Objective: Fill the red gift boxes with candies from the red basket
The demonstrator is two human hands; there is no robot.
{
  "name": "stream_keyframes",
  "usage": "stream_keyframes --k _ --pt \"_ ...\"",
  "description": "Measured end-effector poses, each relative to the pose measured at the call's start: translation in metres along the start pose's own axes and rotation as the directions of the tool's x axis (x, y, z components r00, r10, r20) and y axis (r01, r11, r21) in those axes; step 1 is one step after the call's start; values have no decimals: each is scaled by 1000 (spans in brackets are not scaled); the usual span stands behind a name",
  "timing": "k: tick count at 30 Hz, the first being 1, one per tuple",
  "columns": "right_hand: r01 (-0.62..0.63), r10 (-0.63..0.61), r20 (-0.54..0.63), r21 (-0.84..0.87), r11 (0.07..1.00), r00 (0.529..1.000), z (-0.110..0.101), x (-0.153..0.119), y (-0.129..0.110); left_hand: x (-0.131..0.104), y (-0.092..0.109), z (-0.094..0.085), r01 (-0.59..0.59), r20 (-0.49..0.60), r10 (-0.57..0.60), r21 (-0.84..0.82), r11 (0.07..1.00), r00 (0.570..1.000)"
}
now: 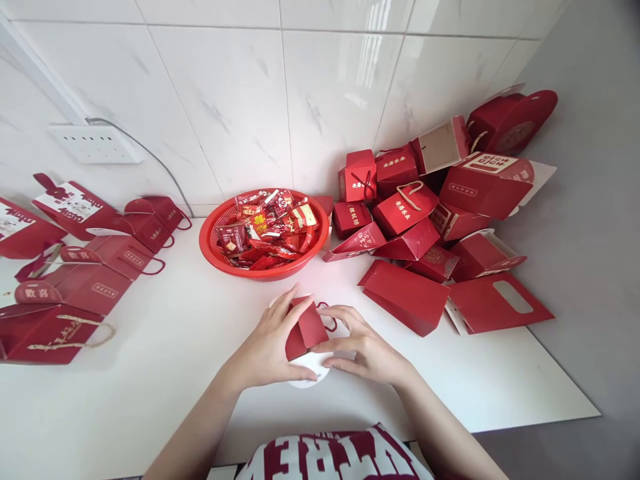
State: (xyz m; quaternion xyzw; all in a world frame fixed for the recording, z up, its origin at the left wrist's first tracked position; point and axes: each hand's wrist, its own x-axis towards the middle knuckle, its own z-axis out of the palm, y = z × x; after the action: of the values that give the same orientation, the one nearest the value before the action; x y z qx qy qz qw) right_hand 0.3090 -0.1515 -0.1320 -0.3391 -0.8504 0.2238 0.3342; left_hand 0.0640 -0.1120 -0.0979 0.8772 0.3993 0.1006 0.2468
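A small red box (pixel 311 325) with a dark red cord loop and a rounded white flap is between my two hands, near the table's front edge. My left hand (pixel 267 343) is wrapped round the box's left side, its thumb by the white flap (pixel 309 371). On the right side, my right hand (pixel 363 347) has its fingers curled against the box by the cord. Behind the hands stands a red oval basket (pixel 260 273) full of wrapped sweets (pixel 270 230).
Many red boxes (pixel 407 297) are piled at the right against the tiled wall (pixel 240 100). A row of red gift boxes with handles (pixel 100 287) stands at the left. A socket panel (pixel 97 143) with a grey cable is on the wall.
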Motion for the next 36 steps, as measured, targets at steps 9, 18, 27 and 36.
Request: stream_keyframes --k 9,18,27,36 --pt "72 -108 -68 -402 913 992 18 10 -13 0 4 -7 31 -48 -28 77 997 998" --pt "61 -192 -214 -502 863 958 28 13 -6 -1 -3 5 136 -201 -130 18 991 971" --pt "-424 53 -536 -599 679 842 11 17 -20 3 -11 6 136 -139 -147 -89 987 979" --pt "-482 549 -157 -705 520 821 -10 44 -19 13 -5 6 56 -77 -69 -154 987 995"
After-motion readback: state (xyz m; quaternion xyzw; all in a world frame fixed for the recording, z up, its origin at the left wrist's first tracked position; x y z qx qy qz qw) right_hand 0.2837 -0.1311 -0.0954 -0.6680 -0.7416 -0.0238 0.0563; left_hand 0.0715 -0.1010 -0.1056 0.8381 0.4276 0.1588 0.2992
